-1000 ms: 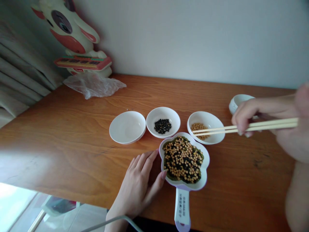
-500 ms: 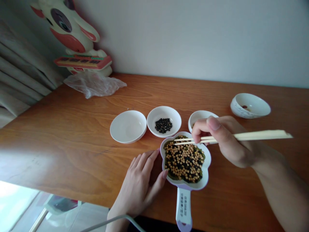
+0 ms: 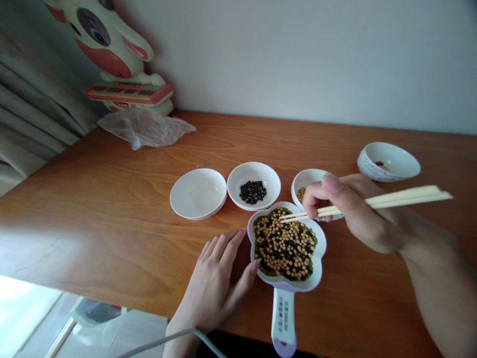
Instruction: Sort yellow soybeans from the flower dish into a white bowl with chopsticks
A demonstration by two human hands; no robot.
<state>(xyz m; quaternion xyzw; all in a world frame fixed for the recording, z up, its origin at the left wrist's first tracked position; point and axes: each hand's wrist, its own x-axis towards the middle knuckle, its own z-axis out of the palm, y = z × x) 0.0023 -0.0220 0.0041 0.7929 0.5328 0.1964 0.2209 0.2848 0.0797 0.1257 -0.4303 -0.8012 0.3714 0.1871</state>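
Right hand (image 3: 357,209): wrapped snugly around the chopsticks (image 3: 406,197), whose tips sit barely apart, can't tell if a bean's pinched in there
Tips: over the right bowl (image 3: 311,176) a second ago, now at the pan (image 3: 319,256), so the action's swung over to the mix (image 3: 285,248)
Pan: left of the grip, handle toward the body, loaded with tan and black stuff jumbled up, green round the edges
Left hand (image 3: 214,278): fingers spread, not clutching anything, thumb and index at the pan's edge
Right bowl: partly hidden behind the grip, tan beans (image 3: 301,194) peeking out
Middle bowl (image 3: 270,174): left of the grip, little heap of black beans (image 3: 252,192)
Left bowl (image 3: 197,191): furthest left of the grip, plain white inside
Far bowl (image 3: 400,161): beyond the grip, something small and brown in it
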